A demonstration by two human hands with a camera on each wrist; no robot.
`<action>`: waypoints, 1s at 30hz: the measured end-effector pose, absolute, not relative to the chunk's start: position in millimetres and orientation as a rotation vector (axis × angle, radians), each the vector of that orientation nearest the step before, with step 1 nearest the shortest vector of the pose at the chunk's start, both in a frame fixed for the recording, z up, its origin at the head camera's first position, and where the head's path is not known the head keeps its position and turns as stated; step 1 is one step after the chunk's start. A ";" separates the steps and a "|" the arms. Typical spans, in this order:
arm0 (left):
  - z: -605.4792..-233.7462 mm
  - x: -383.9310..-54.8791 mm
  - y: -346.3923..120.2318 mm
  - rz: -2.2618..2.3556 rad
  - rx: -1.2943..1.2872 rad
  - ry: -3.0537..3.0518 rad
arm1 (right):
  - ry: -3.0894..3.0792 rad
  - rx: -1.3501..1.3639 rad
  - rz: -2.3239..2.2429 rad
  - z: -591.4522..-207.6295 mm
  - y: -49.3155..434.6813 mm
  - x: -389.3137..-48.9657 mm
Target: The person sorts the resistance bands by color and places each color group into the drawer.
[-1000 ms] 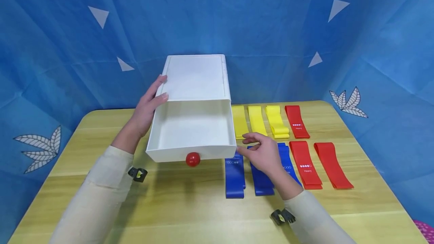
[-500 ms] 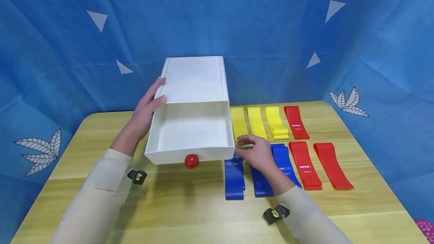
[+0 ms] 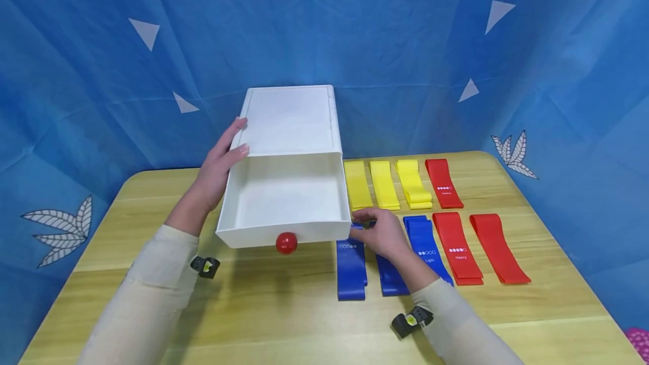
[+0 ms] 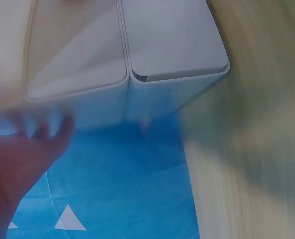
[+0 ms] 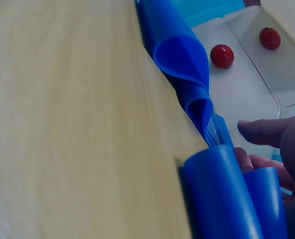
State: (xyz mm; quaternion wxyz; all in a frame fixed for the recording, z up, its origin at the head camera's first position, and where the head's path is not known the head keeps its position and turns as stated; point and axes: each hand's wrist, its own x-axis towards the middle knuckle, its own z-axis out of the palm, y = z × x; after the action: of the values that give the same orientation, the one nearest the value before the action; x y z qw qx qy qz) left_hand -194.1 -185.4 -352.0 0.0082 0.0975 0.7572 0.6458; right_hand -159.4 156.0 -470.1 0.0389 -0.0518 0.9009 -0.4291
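In the head view a white drawer box [image 3: 289,120] has its upper drawer [image 3: 284,235] pulled out, with a red knob [image 3: 286,243] on its front. My left hand [image 3: 215,170] rests on the box's left edge, fingertips and thumb on the top. My right hand [image 3: 382,235] reaches down by the drawer's right front corner, over the blue resistance bands. The right wrist view has the thumb [image 5: 267,132] held apart from the fingers, whose tips are partly hidden behind a folded blue band [image 5: 222,194]. Another blue band [image 5: 180,55] lies farther along.
Yellow bands [image 3: 384,185] lie in a row behind the blue ones. Red bands [image 3: 458,249] marked "Heavy" lie to the right. The right wrist view includes a second red knob [image 5: 270,38] on the box. A blue curtain [image 3: 405,44] hangs behind the wooden table [image 3: 263,320].
My right hand has shifted slightly left and down, lower over the blue bands beside the drawer. My left hand stays on the box, and the drawer remains pulled out.
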 end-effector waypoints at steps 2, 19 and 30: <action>-351.7 -193.9 -185.3 2.019 0.306 2.367 | 2.759 -0.142 -1.312 -470.3 155.9 -159.6; -352.5 -192.2 -188.0 1.999 0.311 2.399 | 2.753 -0.283 -1.229 -471.5 154.1 -161.9; -352.6 -193.4 -185.1 1.996 0.319 2.383 | 2.733 -0.280 -1.264 -472.2 157.4 -160.6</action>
State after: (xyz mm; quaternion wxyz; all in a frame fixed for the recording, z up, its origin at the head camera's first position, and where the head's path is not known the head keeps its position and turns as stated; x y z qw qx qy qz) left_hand -193.4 -185.1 -352.6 0.0084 0.1022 0.7626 0.6387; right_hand -160.6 157.4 -472.2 0.0585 -0.0925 0.9021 -0.4174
